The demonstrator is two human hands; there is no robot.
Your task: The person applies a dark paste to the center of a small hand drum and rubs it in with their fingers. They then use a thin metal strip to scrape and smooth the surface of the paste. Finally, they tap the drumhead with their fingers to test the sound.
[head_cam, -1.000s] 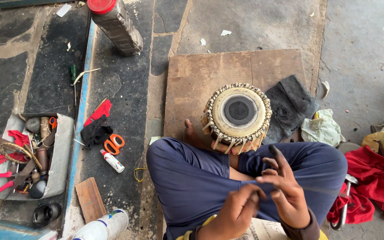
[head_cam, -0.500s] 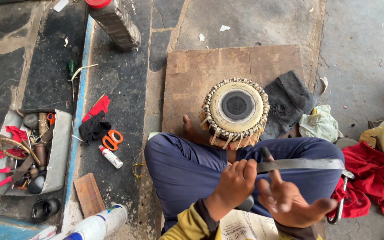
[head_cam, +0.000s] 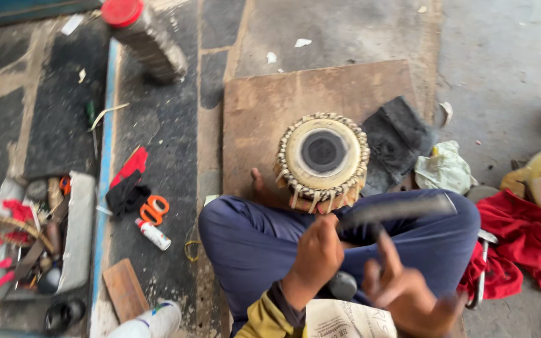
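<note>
Gripping a grey strap [head_cam: 396, 211] in a closed fist, the left hand [head_cam: 316, 253] held it taut over the blue-trousered lap, while the right hand [head_cam: 408, 294] hovered apart from it, fingers spread and empty. The strap ran rightward just near of the small drum [head_cam: 324, 159], which stood on a wooden board [head_cam: 264, 106] against the knees. Judging by that, the strap was being worked straight; a firmer two-handed hold looked needed. Orange scissors [head_cam: 154, 208] lay well left on the floor.
</note>
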